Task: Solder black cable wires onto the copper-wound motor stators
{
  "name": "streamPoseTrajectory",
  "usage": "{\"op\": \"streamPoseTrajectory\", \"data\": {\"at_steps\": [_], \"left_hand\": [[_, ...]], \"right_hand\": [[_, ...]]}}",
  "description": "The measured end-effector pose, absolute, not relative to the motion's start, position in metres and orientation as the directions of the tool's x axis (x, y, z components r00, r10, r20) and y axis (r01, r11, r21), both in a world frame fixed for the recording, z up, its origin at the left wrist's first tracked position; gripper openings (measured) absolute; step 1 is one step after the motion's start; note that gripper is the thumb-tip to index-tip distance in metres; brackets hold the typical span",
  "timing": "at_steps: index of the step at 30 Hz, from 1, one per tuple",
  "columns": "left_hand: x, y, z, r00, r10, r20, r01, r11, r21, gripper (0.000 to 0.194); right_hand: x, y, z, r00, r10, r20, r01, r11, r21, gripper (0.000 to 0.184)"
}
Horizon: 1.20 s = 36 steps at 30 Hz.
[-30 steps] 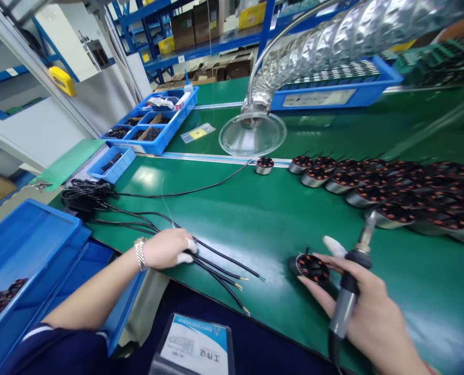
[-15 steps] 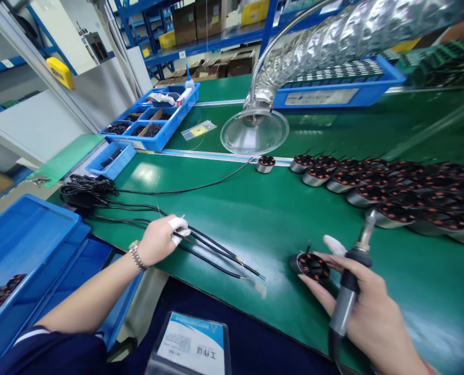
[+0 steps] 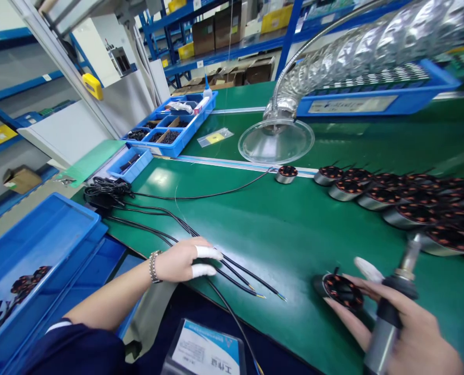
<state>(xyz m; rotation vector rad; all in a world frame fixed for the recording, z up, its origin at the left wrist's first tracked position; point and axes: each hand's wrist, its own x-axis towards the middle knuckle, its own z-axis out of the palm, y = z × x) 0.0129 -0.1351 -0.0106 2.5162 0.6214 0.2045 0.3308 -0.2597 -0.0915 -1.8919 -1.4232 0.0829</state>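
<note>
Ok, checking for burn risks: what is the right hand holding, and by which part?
The right hand holds a soldering iron by its black-and-grey handle.

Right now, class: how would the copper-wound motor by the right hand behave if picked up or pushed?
The motor probably feels heavy for its size, given its copper windings and metal can. Its smooth, rounded silver side may slip when held. Resting wound-face up on the green mat, it would likely slide rather than roll.
</note>
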Motion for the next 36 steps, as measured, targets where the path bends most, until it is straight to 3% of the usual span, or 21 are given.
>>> {"op": "streamPoseTrajectory", "data": {"at_steps": [6, 9, 12, 14, 17, 19, 22, 24, 26, 30, 34, 36], "left_hand": [[0.041, -0.125, -0.026, 0.912, 0.394, -0.111, 0.409, -0.883, 0.23, 0.015], [0.045, -0.121, -0.013, 0.904, 0.421, -0.078, 0.425, -0.862, 0.275, 0.015], [0.053, -0.109, 0.004, 0.844, 0.533, 0.059, 0.484, -0.805, 0.343, 0.016], [0.062, -0.096, 0.006, 0.797, 0.598, 0.081, 0.551, -0.776, 0.307, 0.016], [0.074, -0.083, 0.0, 0.793, 0.609, -0.012, 0.596, -0.772, 0.222, 0.015], [0.078, -0.088, -0.004, 0.852, 0.523, -0.021, 0.51, -0.821, 0.255, 0.018], [0.076, -0.113, -0.007, 0.995, 0.085, -0.058, 0.103, -0.872, 0.479, 0.028], [0.072, -0.132, -0.009, 0.99, -0.09, -0.11, -0.023, -0.864, 0.502, 0.02], [0.07, -0.144, -0.014, 0.99, -0.037, -0.138, 0.026, -0.904, 0.427, 0.007], [0.073, -0.143, -0.015, 0.926, 0.355, -0.131, 0.378, -0.886, 0.267, 0.012], [0.089, -0.126, -0.007, 0.954, 0.258, -0.153, 0.298, -0.874, 0.383, 0.036], [0.1, -0.117, -0.007, 0.94, 0.328, -0.091, 0.338, -0.871, 0.355, 0.028]], "right_hand": [[0.331, -0.261, -0.089, 0.322, 0.846, 0.424, 0.844, -0.055, -0.533, 0.062], [0.325, -0.261, -0.085, 0.323, 0.834, 0.448, 0.858, -0.058, -0.511, 0.062], [0.323, -0.261, -0.083, 0.302, 0.828, 0.472, 0.874, -0.043, -0.484, 0.06], [0.324, -0.262, -0.083, 0.284, 0.816, 0.504, 0.884, -0.019, -0.467, 0.058], [0.324, -0.261, -0.082, 0.225, 0.799, 0.557, 0.899, 0.05, -0.435, 0.051], [0.324, -0.261, -0.081, 0.183, 0.787, 0.59, 0.909, 0.094, -0.406, 0.046], [0.323, -0.261, -0.079, 0.15, 0.771, 0.619, 0.916, 0.127, -0.381, 0.044], [0.322, -0.261, -0.077, 0.141, 0.773, 0.619, 0.912, 0.142, -0.385, 0.042], [0.322, -0.261, -0.076, 0.145, 0.786, 0.601, 0.904, 0.142, -0.404, 0.041], [0.321, -0.263, -0.073, 0.152, 0.805, 0.573, 0.891, 0.139, -0.431, 0.04], [0.32, -0.264, -0.072, 0.161, 0.819, 0.55, 0.884, 0.129, -0.45, 0.038], [0.32, -0.264, -0.071, 0.165, 0.82, 0.548, 0.875, 0.135, -0.465, 0.038]]}}
